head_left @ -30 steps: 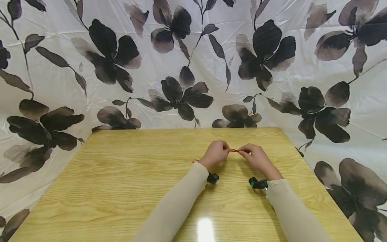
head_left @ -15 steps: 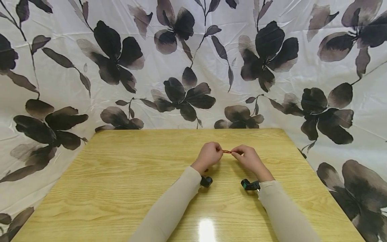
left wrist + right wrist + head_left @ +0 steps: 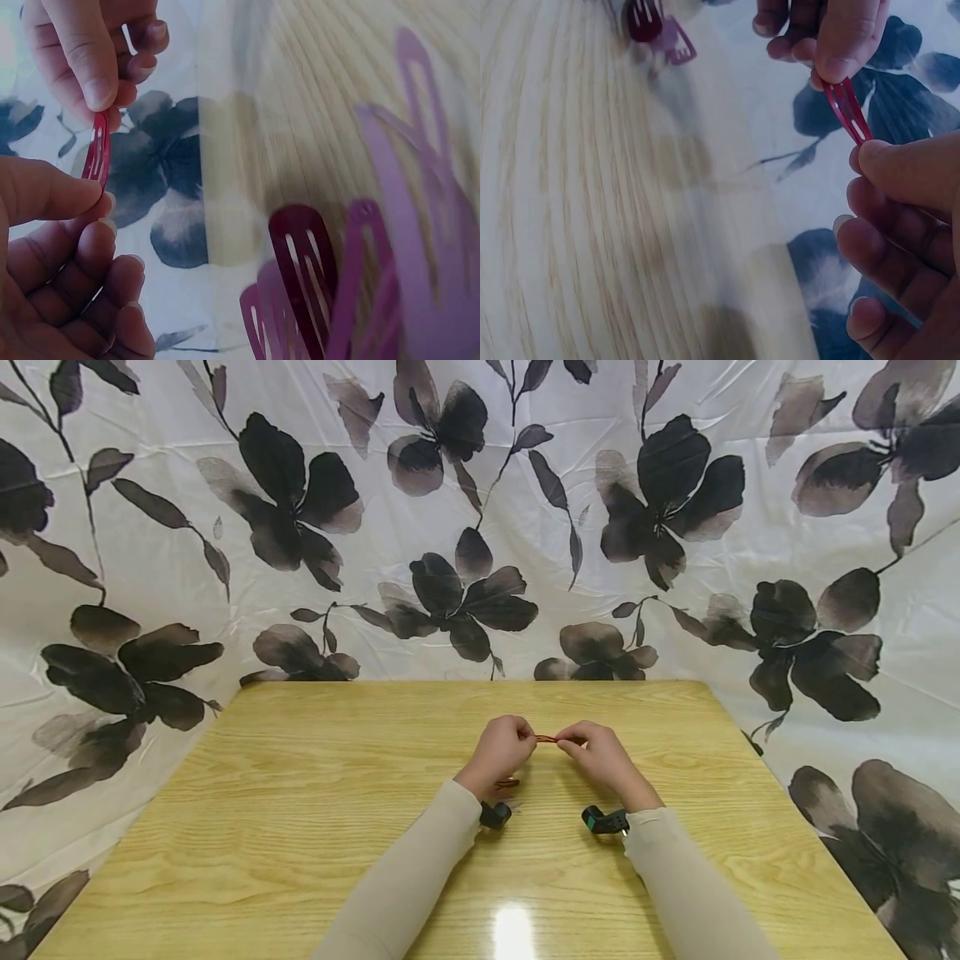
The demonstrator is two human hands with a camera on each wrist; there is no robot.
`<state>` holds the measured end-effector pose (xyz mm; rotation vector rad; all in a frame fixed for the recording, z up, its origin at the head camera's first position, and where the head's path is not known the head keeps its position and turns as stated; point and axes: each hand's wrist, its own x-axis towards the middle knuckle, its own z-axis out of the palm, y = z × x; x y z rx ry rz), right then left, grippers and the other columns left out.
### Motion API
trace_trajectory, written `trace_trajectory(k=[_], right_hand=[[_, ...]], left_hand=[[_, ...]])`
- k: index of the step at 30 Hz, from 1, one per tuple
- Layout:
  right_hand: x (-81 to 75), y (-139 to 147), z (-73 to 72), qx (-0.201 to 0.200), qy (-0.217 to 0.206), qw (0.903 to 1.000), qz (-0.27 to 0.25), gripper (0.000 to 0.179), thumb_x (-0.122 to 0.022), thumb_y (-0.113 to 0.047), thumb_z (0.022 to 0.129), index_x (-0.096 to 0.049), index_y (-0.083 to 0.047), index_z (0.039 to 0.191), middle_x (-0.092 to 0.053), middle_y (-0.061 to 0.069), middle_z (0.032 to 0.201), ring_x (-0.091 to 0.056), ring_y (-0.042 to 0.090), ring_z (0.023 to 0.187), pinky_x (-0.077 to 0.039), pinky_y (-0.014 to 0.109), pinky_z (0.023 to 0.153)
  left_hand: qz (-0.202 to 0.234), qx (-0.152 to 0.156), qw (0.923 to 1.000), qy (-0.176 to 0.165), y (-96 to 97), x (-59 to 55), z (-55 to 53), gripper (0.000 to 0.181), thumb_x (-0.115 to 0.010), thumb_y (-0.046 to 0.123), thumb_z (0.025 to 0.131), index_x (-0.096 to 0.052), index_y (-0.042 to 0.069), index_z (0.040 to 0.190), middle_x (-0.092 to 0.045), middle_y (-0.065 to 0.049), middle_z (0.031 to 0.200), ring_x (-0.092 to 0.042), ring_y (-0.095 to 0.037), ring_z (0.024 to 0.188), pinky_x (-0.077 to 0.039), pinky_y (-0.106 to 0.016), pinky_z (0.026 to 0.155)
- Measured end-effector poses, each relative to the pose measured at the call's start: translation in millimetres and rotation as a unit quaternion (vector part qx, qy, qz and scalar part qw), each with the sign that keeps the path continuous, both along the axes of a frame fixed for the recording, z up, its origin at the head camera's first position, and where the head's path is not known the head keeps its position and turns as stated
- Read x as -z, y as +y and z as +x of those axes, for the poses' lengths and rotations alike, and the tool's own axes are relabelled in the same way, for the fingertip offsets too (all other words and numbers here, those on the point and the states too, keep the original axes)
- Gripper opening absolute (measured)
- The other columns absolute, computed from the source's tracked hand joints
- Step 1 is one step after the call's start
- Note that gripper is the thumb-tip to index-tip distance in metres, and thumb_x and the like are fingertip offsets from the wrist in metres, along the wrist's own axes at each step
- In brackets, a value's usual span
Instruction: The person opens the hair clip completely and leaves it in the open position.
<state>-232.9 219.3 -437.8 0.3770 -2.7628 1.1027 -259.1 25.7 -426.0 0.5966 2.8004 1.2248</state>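
A red snap hair clip [image 3: 546,739] is stretched between both hands above the table. My left hand [image 3: 500,752] pinches one end between thumb and finger. The opposite end is pinched by my right hand [image 3: 600,758]. Seen close in the left wrist view, the red clip [image 3: 97,150] has long slots and looks closed, though its fine detail is blurred. Several more snap clips lie below my left hand, among them a dark red clip [image 3: 300,262] and a pale mauve clip [image 3: 409,225]. In the head view the left wrist hides most of that group.
The wood-grain table [image 3: 315,793] reaches back to a white cloth [image 3: 540,518] printed with dark flowers. A small black camera is worn on the left wrist [image 3: 496,816], another on the right [image 3: 602,820]. Light glares near the table's front.
Both hands have shifted left together in the head view, still pinching the red hair clip. Dark red clips on the table now show beneath the left wrist.
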Motion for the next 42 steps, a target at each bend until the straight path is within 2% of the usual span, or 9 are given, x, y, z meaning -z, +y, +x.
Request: trace_trajectory(k=[8, 15, 25, 29, 33, 42], right_hand=[[1.7, -11.5, -2.2, -0.01, 0.001, 0.9999, -0.005, 0.016, -0.061, -0.019, 0.096, -0.074, -0.011, 0.102, -0.069, 0.005, 0.1, -0.061, 0.021, 0.091, -0.05, 0.04, 0.081], [2.2, -20.3, -3.1, -0.013, -0.008, 0.9998, -0.016, 0.017, -0.061, -0.02, 0.096, -0.073, -0.012, 0.103, -0.068, 0.002, 0.1, -0.06, 0.02, 0.092, -0.049, 0.04, 0.082], [3.8, -33.7, -2.5, -0.027, -0.015, 0.9992, -0.024, 0.018, -0.061, -0.021, 0.096, -0.074, -0.011, 0.103, -0.069, -0.001, 0.099, -0.059, 0.017, 0.089, -0.048, 0.037, 0.08], [7.9, -37.9, 0.0, -0.028, -0.022, 0.999, -0.027, 0.016, -0.061, -0.021, 0.096, -0.074, -0.013, 0.102, -0.068, -0.003, 0.098, -0.057, 0.015, 0.087, -0.047, 0.034, 0.078], [9.2, -41.9, 1.7, -0.029, -0.02, 0.9987, -0.036, 0.015, -0.061, -0.021, 0.096, -0.074, -0.015, 0.102, -0.068, -0.004, 0.098, -0.057, 0.013, 0.084, -0.047, 0.032, 0.075], [8.8, -49.6, 2.6, -0.036, -0.025, 0.998, -0.045, 0.013, -0.061, -0.021, 0.096, -0.074, -0.019, 0.099, -0.068, -0.004, 0.097, -0.056, 0.012, 0.08, -0.047, 0.03, 0.072]], left_hand=[[0.002, 0.0, 1.0, -0.008, -14.1, 2.6, 1.9, 0.019, -0.056, 0.017, 0.094, -0.071, 0.006, 0.093, -0.064, 0.0, 0.08, -0.054, -0.013, 0.065, -0.047, -0.027, 0.062], [0.006, 0.003, 1.0, -0.004, -24.9, 2.1, 1.9, 0.018, -0.057, 0.018, 0.095, -0.071, 0.007, 0.092, -0.063, 0.0, 0.079, -0.055, -0.014, 0.067, -0.048, -0.028, 0.064], [0.046, 0.009, 0.9983, -0.034, -42.6, 6.1, 7.8, 0.022, -0.056, 0.018, 0.096, -0.07, 0.002, 0.101, -0.066, -0.002, 0.084, -0.068, -0.018, 0.076, -0.053, -0.032, 0.073], [0.056, 0.005, 0.9974, -0.046, -47.5, 9.4, 12.6, 0.021, -0.057, 0.019, 0.096, -0.07, 0.003, 0.102, -0.067, -0.003, 0.088, -0.068, -0.016, 0.079, -0.053, -0.032, 0.074], [0.065, -0.003, 0.9968, -0.045, -52.1, 11.1, 16.3, 0.018, -0.058, 0.019, 0.096, -0.07, 0.007, 0.1, -0.068, -0.003, 0.092, -0.065, -0.015, 0.083, -0.052, -0.033, 0.075], [0.071, -0.011, 0.9967, -0.037, -63.6, 16.3, 16.2, 0.014, -0.06, 0.022, 0.096, -0.072, 0.014, 0.097, -0.068, -0.002, 0.097, -0.06, -0.015, 0.089, -0.05, -0.034, 0.078]])
